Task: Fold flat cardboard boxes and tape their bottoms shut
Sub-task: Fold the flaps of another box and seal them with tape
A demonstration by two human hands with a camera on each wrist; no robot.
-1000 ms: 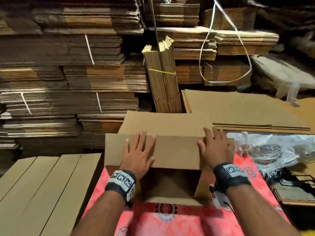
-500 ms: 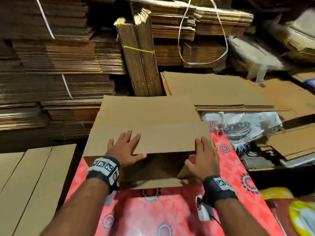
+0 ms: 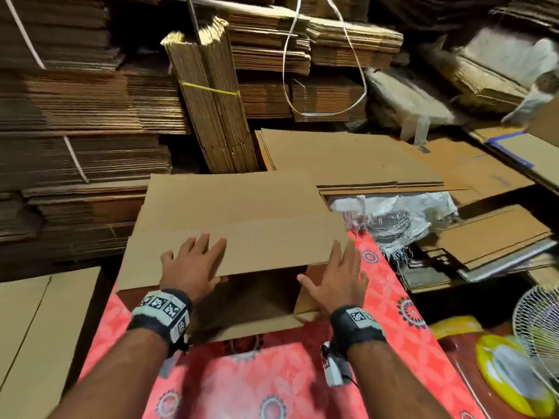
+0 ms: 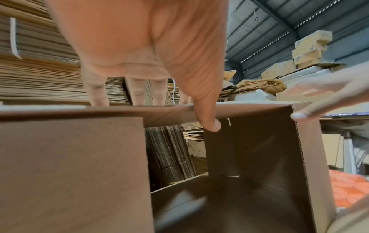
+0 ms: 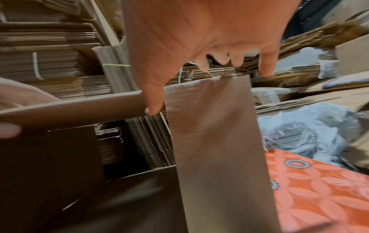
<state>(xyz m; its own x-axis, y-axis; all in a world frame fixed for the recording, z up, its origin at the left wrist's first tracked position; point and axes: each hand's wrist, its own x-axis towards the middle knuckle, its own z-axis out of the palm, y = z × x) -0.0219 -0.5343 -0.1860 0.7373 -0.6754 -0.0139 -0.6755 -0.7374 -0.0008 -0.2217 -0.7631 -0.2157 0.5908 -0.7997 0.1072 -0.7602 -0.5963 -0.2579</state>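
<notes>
A brown cardboard box (image 3: 242, 225) lies on its side on the red floral tabletop (image 3: 242, 385), its open end facing me. My left hand (image 3: 193, 264) lies flat on the upper flap with straight fingers. Its thumb (image 4: 209, 123) reaches under the flap's front edge. My right hand (image 3: 335, 279) rests with straight fingers against the right side flap (image 5: 215, 141), which stands upright at the box's corner. Its thumb (image 5: 153, 107) points down on the inner side of that flap. The dark inside of the box (image 4: 249, 197) holds nothing.
Strapped stacks of flat cardboard (image 3: 75, 122) fill the back and left. An upright bundle tied with a yellow band (image 3: 211, 95) stands behind the box. Flat sheets (image 3: 348, 158), a white woven sack (image 3: 393, 219), a fan (image 3: 538, 322) and a yellow object (image 3: 508, 376) lie to the right.
Both hands slid back toward me along the upper flap. The right hand left the top and came down onto the right side flap. The left thumb now sits under the flap edge.
</notes>
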